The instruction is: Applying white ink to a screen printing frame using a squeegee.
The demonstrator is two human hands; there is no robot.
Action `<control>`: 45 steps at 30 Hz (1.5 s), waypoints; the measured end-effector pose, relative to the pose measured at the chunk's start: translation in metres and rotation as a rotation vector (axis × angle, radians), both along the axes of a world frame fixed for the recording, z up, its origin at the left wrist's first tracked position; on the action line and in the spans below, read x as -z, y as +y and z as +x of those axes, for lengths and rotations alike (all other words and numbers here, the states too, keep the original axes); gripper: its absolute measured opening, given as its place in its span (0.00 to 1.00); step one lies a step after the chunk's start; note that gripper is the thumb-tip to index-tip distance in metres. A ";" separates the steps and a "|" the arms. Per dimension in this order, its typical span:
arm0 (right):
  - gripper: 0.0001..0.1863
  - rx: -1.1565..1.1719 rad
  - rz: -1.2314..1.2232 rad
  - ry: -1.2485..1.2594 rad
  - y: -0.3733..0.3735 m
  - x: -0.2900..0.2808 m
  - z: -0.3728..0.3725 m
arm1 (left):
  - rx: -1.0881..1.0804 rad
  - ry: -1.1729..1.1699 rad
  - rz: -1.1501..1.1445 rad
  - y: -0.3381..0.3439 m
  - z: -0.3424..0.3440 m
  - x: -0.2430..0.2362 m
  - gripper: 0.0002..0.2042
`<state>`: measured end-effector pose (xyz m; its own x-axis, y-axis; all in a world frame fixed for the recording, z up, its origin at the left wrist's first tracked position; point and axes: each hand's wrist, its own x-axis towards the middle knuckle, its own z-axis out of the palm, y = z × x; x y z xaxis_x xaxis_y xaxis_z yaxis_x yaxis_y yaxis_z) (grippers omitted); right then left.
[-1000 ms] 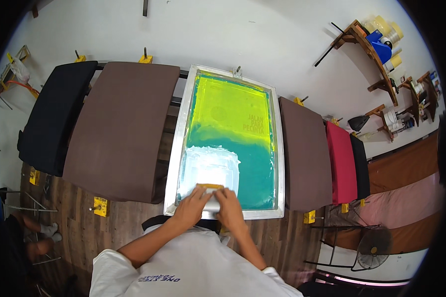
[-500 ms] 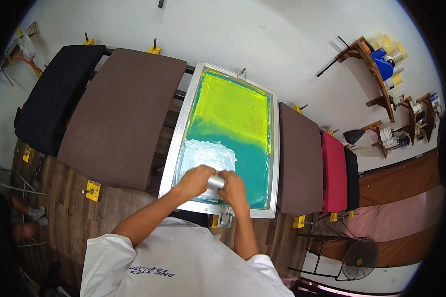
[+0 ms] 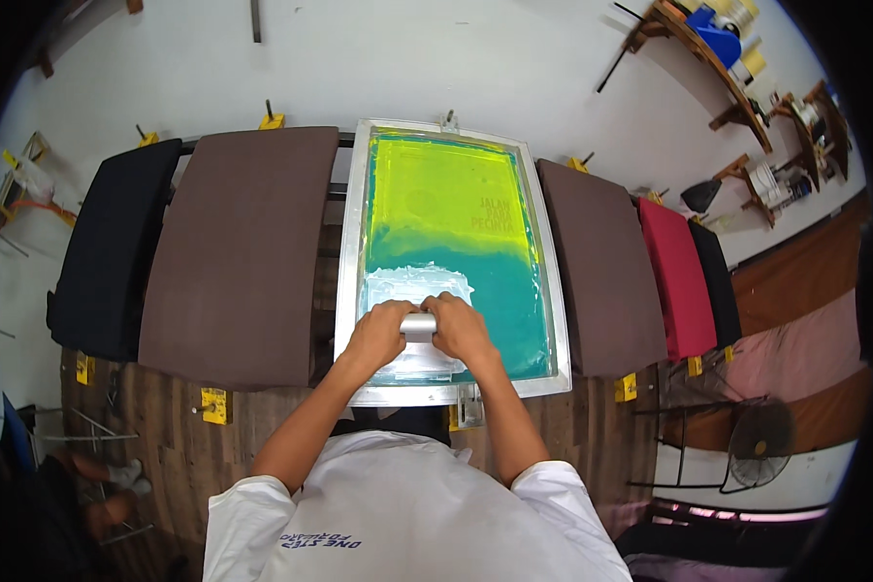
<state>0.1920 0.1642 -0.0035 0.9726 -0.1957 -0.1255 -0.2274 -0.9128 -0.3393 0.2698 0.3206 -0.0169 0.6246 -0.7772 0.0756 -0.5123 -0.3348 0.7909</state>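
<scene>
Both hands close around a silver, cylinder-backed metal squeegee at the near end of a silver-framed rectangular printing screen.

The left hand and right hand curl over its ends, beside thick white ink smeared on the green-and-yellow mesh; flat brown fabric-covered boards flank the frame.

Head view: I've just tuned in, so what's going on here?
A person has both hands on a silver squeegee-like tool, the left hand at one end and the right hand at the other. They hold it over a patch of white paste at the near left of a green-and-yellow screen in a metal frame. The frame sits between two brown-covered boards.
</scene>
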 end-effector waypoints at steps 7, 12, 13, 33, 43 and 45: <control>0.29 0.029 0.056 -0.034 0.048 0.000 -0.081 | 0.051 -0.074 0.052 0.044 -0.073 0.004 0.24; 0.24 0.021 0.039 0.079 0.031 -0.023 -0.060 | 0.116 -0.033 -0.051 0.029 -0.049 -0.007 0.23; 0.23 0.048 0.031 0.061 0.021 -0.021 -0.048 | 0.113 0.027 0.107 0.017 -0.036 -0.011 0.24; 0.19 0.135 -0.044 -0.070 0.038 -0.011 -0.051 | 0.057 -0.088 -0.046 0.022 -0.042 -0.017 0.23; 0.17 0.233 -0.107 -0.214 0.052 0.036 -0.048 | 0.012 -0.099 0.082 0.016 -0.048 0.002 0.32; 0.18 0.215 -0.058 -0.216 0.061 0.024 -0.057 | -0.026 -0.072 0.074 0.027 -0.056 0.004 0.32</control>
